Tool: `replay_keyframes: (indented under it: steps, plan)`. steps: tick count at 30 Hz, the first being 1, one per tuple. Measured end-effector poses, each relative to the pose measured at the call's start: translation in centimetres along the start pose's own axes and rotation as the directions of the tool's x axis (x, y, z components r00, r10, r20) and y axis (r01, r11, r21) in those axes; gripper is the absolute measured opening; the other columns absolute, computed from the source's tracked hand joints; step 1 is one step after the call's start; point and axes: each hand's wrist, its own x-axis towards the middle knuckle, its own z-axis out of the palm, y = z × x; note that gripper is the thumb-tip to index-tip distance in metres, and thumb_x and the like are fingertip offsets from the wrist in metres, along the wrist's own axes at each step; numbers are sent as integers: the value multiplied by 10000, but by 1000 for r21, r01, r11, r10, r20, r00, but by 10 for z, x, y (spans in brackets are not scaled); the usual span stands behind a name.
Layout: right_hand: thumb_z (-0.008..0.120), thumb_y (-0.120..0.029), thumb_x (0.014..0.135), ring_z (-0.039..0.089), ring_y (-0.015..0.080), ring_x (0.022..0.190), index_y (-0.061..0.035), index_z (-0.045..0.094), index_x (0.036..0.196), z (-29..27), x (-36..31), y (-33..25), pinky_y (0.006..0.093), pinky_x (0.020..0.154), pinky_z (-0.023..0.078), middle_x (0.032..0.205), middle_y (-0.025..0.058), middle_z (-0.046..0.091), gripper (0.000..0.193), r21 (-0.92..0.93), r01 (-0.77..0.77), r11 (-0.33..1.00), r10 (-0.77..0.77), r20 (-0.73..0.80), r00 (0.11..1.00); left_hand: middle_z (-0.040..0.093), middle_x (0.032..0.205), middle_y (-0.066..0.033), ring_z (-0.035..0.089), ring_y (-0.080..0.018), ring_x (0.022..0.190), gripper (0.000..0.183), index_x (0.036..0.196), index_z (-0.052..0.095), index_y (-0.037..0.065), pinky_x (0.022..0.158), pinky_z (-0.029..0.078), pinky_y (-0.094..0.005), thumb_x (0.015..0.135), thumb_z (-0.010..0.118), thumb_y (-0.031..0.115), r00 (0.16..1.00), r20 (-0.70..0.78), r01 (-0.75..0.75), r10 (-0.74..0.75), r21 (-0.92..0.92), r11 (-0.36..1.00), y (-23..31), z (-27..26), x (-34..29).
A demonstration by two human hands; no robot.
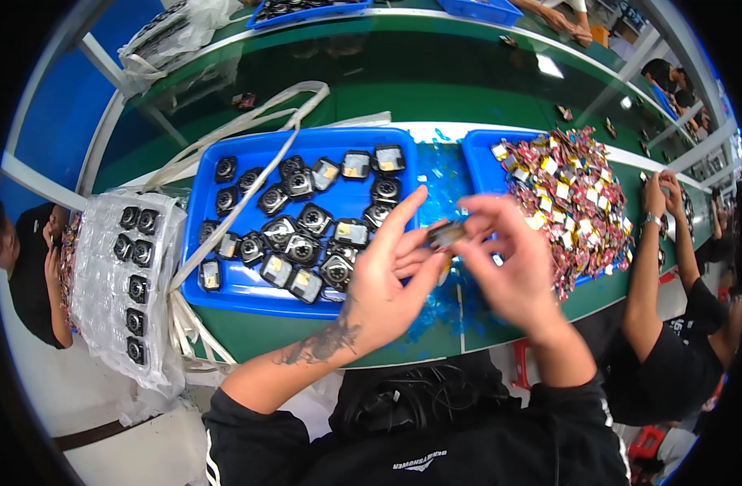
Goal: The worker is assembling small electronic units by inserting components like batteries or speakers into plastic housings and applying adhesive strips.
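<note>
Over the gap between two blue trays, both hands meet at a small dark square watch case (445, 236). My left hand (384, 271) grips it between thumb and fingers, palm turned up. The thumb and fingertips of my right hand (507, 261) close on its other side, slightly blurred. Fingers hide much of the case. Left of my hands, a blue tray (261, 301) carries several black square watch cases (304, 249), some showing round dials, others pale grey backs. On the right, a heap of small reddish parts with white and yellow pieces (569, 206) fills another blue tray (478, 150).
Scraps of blue film (440, 182) litter the green bench between the trays. White strapping (245, 190) crosses the left tray. Further left, a clear plastic blister sheet (104, 275) bears several watch cases. Co-workers sit on both sides; one's forearm (648, 275) is near the right tray.
</note>
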Motion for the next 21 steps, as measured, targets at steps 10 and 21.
replay_keyframes:
  steps: [10,21]
  plan:
    - [870,-179,614,675,212,643,-49,671,817,-66,245,129,341,618,547,757,109,692,312,-495,-304,814,322,-51,945,633,754,-35,586,-213,706,250,913,704,25,633,453,-344,667,743,7,663,503,-650,555,755,92,-3,-5,5]
    - [749,-337,761,652,358,883,-89,721,954,26,149,18,441,791,522,907,152,678,316,-494,475,728,-98,611,785,653,779,-64,597,-260,734,254,918,713,22,690,484,-370,668,724,-16,688,361,-564,630,812,150,1,-7,6]
